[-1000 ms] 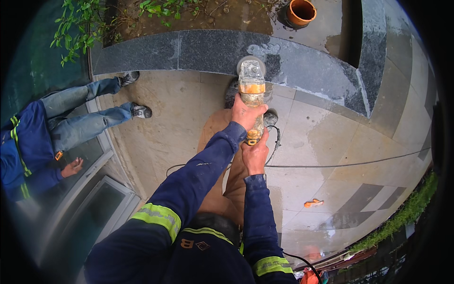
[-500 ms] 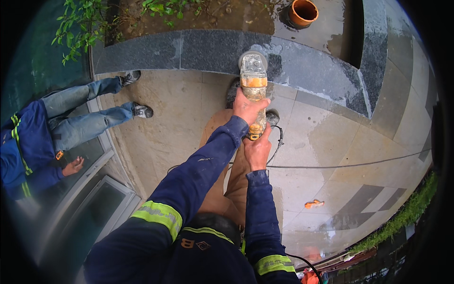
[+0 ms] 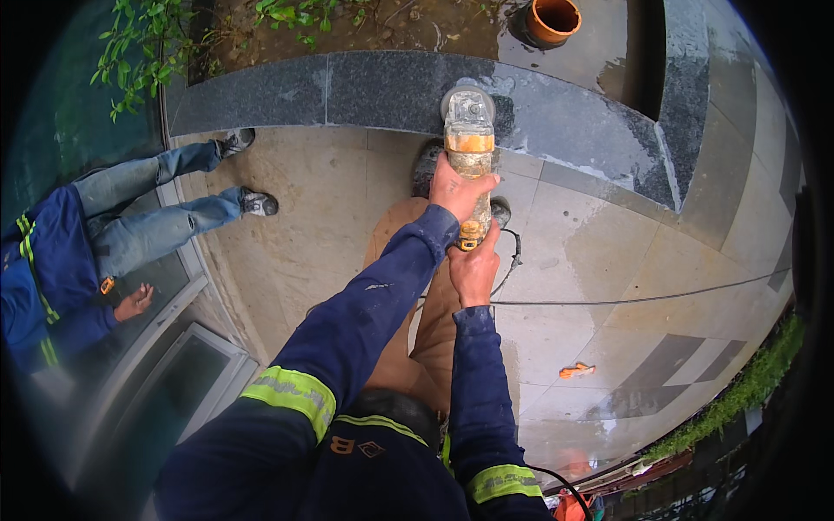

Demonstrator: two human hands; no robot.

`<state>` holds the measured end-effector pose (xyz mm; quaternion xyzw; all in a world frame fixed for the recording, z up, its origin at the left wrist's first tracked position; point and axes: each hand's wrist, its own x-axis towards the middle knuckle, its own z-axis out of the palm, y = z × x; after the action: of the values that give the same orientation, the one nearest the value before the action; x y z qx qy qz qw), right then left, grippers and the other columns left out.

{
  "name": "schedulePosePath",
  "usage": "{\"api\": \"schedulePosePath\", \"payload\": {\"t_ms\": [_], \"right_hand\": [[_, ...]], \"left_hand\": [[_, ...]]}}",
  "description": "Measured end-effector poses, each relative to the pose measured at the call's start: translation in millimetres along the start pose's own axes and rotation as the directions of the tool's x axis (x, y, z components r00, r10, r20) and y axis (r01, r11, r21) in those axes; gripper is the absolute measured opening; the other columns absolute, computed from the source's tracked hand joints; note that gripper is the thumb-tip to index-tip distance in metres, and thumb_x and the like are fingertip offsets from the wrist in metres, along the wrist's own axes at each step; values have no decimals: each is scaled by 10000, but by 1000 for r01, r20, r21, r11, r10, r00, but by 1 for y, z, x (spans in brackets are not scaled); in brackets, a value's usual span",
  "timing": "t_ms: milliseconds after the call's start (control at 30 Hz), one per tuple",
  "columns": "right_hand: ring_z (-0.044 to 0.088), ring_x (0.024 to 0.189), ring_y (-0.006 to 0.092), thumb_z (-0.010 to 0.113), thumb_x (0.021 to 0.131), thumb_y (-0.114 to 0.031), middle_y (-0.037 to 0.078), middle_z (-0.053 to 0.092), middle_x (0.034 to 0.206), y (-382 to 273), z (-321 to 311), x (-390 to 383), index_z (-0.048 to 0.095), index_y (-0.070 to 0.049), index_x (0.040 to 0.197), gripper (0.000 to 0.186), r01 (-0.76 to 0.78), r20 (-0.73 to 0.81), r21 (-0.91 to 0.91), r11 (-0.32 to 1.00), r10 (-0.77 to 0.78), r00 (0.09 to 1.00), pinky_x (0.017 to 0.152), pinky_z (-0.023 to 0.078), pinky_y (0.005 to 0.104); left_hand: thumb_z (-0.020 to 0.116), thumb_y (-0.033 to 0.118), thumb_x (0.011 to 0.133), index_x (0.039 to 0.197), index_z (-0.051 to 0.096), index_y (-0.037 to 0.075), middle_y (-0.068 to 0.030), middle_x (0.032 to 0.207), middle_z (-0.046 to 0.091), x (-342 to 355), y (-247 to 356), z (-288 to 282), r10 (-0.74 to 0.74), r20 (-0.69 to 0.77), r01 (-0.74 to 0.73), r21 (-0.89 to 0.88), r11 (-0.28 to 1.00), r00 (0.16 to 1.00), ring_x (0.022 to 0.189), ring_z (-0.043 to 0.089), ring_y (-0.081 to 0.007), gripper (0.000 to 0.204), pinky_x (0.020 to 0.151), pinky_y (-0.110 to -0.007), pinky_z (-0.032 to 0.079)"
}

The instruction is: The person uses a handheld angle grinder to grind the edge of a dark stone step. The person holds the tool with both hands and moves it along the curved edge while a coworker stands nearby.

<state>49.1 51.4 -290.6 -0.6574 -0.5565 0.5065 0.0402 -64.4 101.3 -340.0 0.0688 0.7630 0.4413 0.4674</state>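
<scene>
An angle grinder point(image 3: 470, 156), yellow and caked with pale dust, points away from me with its round disc point(image 3: 467, 97) against the dark stone ledge point(image 3: 391, 91). My left hand point(image 3: 460, 188) wraps round the middle of its body, thumb across the top. Behind it, my right hand point(image 3: 473, 267) grips the rear end of the handle; its fingers are partly hidden under the tool. The stone right of the disc has whitish, scuffed patches. Whether the disc is spinning cannot be seen.
A person in blue jeans point(image 3: 165, 221) stands at left beside a glass door point(image 3: 178, 382). A black cable point(image 3: 643, 302) crosses the tiled floor point(image 3: 573, 252). Orange gloves point(image 3: 577, 371) lie there. Beyond the ledge are an orange pot point(image 3: 553, 21), wet soil and a leafy plant point(image 3: 139, 52).
The grinder and both hands have shifted very slightly forward along with a small tilt of my view. Both hands keep their grip on it.
</scene>
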Motion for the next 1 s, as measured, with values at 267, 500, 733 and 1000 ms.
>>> {"api": "schedulePosePath", "payload": {"t_ms": [267, 500, 733, 1000], "right_hand": [[648, 916, 525, 700, 761, -25, 329, 671, 922, 16, 2, -14, 337, -41, 1443, 773, -11, 40, 3, 1000, 11, 999, 768, 508, 547], [648, 906, 526, 687, 769, -27, 332, 674, 929, 24, 5, -21, 335, -41, 1451, 768, -8, 16, 7, 1000, 8, 1000, 771, 506, 550], [649, 901, 527, 698, 778, -44, 334, 672, 920, 16, 1, -13, 332, -66, 1458, 773, -15, 66, 4, 1000, 15, 998, 754, 509, 562], [659, 901, 518, 726, 764, -44, 321, 682, 934, 24, 3, -10, 337, -44, 1452, 791, 11, 12, 14, 1000, -11, 1000, 763, 526, 534]], "left_hand": [[873, 151, 713, 1259, 469, -41, -156, 1126, 653, -16, -17, -7, -1, -43, 0, -38, 999, 999, 985, 664, -238, 705, 897, -368, 536], [879, 167, 705, 1270, 455, -71, -181, 1122, 666, -23, -17, -4, -15, -23, 14, -39, 999, 1000, 1008, 665, -242, 745, 898, -365, 536], [880, 166, 704, 1290, 449, -61, -155, 1134, 657, -16, -20, -9, -32, -48, 31, -21, 999, 998, 998, 661, -245, 763, 905, -362, 532], [885, 173, 701, 1275, 463, -59, -151, 1137, 658, -17, -10, -1, -39, -25, 38, -60, 997, 999, 999, 658, -243, 749, 905, -364, 528]]}}
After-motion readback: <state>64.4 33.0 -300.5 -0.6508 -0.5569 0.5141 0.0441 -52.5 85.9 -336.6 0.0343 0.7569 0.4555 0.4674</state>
